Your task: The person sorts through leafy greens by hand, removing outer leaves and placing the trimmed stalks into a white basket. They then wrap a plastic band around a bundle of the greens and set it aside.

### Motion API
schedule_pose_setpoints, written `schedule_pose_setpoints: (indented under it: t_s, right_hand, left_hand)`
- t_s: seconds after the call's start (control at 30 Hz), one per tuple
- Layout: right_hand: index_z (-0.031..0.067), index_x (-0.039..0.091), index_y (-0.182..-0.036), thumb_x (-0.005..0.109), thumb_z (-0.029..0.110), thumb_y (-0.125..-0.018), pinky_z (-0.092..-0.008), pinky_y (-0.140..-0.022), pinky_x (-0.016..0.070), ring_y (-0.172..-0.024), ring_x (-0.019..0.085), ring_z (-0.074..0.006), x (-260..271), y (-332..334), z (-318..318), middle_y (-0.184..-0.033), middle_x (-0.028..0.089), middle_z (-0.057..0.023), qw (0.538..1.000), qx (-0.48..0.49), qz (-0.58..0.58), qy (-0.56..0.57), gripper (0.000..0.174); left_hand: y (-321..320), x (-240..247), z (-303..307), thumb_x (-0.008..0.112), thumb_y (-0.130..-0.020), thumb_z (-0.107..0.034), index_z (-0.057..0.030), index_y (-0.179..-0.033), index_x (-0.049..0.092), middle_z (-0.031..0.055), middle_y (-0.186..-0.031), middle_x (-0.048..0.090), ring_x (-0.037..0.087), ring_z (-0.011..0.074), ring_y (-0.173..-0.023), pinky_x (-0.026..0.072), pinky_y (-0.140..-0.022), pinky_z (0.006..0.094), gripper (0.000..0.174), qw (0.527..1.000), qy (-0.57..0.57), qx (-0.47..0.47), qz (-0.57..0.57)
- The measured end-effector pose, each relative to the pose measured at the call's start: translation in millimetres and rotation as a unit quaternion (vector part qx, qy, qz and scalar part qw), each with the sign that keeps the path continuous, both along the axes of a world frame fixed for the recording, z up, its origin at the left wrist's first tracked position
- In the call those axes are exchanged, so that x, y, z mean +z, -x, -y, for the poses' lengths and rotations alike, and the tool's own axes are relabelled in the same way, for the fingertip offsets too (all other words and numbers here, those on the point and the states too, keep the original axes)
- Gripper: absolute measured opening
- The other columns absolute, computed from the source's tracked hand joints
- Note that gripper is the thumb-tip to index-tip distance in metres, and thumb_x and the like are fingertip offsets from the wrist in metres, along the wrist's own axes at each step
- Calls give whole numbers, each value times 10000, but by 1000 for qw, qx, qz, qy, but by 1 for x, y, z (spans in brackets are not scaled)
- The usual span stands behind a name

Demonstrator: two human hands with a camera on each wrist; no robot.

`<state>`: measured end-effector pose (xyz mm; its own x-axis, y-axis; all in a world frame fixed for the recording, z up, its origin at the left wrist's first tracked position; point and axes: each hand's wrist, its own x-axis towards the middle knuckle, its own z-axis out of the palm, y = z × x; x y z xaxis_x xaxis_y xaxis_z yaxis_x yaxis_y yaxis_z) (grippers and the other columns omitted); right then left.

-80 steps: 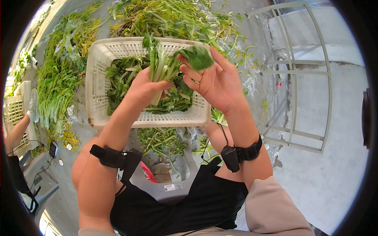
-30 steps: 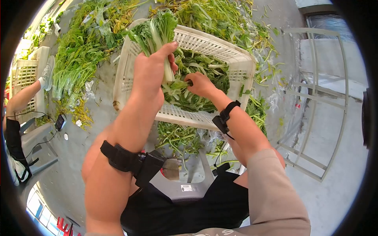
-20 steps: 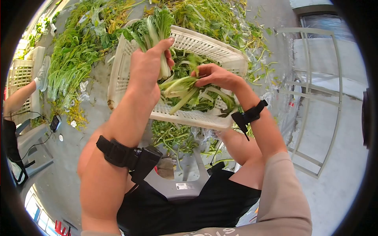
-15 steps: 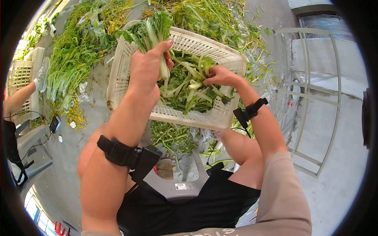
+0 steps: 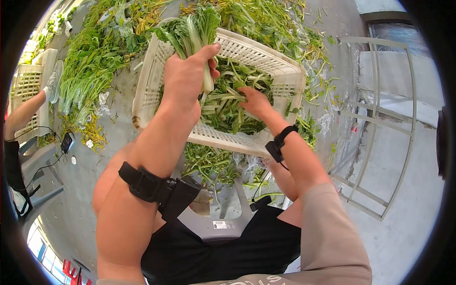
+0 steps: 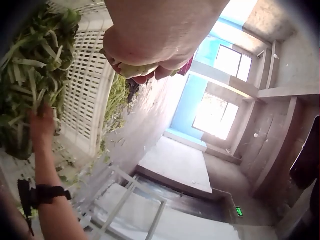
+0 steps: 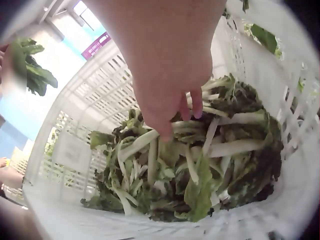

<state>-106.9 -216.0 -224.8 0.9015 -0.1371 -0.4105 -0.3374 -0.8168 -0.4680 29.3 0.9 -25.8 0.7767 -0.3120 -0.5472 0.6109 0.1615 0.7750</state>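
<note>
In the head view, my left hand (image 5: 185,76) grips a bunch of leafy greens (image 5: 192,34) by its pale stalks, crinkled leaves upward, above the left part of a white plastic crate (image 5: 142,95). Reaching into that crate, my right hand (image 5: 255,102) touches the heap of loose leaves and stalks (image 5: 232,118). The right wrist view has its thumb and fingers pointing down, spread apart, at the top of the heap. Most of the left hand's fingers are hidden behind the hand in the left wrist view.
Piles of yellowing greens (image 5: 90,71) cover the floor left of and behind the crate. A metal frame (image 5: 375,118) stands at right. Another person's leg (image 5: 28,111) and a second crate (image 5: 28,85) are at far left. A grey stool (image 5: 223,225) is beneath me.
My right hand, handling loose leaves over the heap half a second ago, has let them go and reached left into the pile. Earlier both hands were at the bunch; the left still grips it.
</note>
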Motion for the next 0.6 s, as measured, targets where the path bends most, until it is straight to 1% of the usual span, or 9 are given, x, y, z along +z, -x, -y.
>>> schedule_pose_setpoints:
  t_s: [0.07,0.23,0.3,0.33,0.4,0.43,0.47,0.53,0.6]
  right_hand:
    - [64,580,-1301,696,220,-876,-447,-924,506,-1124,614,-350,-7,0,-17,-1299,590,-138,995,4,-18,97,467]
    - [47,652,-1189,696,206,-879,-463,-886,498,-1065,611,-364,-7,-13,-21,-1154,592,-133,997,-50,-52,37,351]
    - [38,683,-1102,695,208,-899,-434,-809,531,-929,646,-310,6,-16,-17,-1146,589,-112,995,-71,61,-24,265]
    - [38,683,-1102,695,208,-899,-434,-809,531,-929,646,-310,16,-17,-14,-1146,589,-112,995,-71,61,-19,265]
    - [23,697,-1059,725,214,-883,-393,-740,520,-827,646,-249,36,-21,-3,-1071,601,-97,976,-137,110,-129,262]
    - [15,677,-1043,727,218,-898,-354,-683,501,-756,633,-177,41,-21,3,-983,618,-62,967,-139,137,-162,254]
    - [15,677,-1043,727,218,-898,-354,-683,501,-756,633,-177,49,-19,9,-983,618,-62,968,-137,140,-155,254]
    - [22,651,-1015,694,235,-938,-320,-637,489,-715,624,-140,84,-15,12,-913,625,-22,913,-252,70,-313,230]
    - [48,619,-991,657,237,-971,-288,-598,474,-651,598,-114,118,-9,8,-839,614,8,906,-267,80,-318,194]
  left_hand:
    - [1,0,1,767,-846,-193,-87,-910,634,-1,-718,606,578,103,-605,470,-561,249,182,1000,-6,-2,8]
    - [2,1,2,765,-846,-189,-79,-899,635,3,-720,608,576,108,-594,463,-561,248,179,1000,-4,-2,3]
    - [1,3,4,765,-846,-190,-76,-898,634,4,-719,608,574,109,-591,461,-562,248,181,1000,6,3,3]
    - [1,4,4,765,-846,-187,-74,-898,634,5,-719,608,573,110,-590,461,-562,250,181,1000,3,0,1]
    - [1,8,7,765,-846,-184,-72,-898,634,6,-719,608,571,111,-588,462,-561,252,180,1000,8,-3,2]
    - [3,8,9,765,-847,-180,-73,-898,634,7,-718,607,571,110,-587,462,-560,253,177,1000,10,-2,-5]
    - [3,8,11,764,-847,-177,-74,-898,634,8,-718,607,570,110,-587,463,-560,255,174,1000,12,0,-10]
    - [6,11,13,764,-847,-174,-75,-898,633,8,-719,607,570,110,-587,462,-559,256,171,1000,23,-1,-8]
    - [8,12,14,763,-847,-170,-77,-898,633,9,-720,608,571,110,-587,462,-558,257,169,999,32,-2,-7]
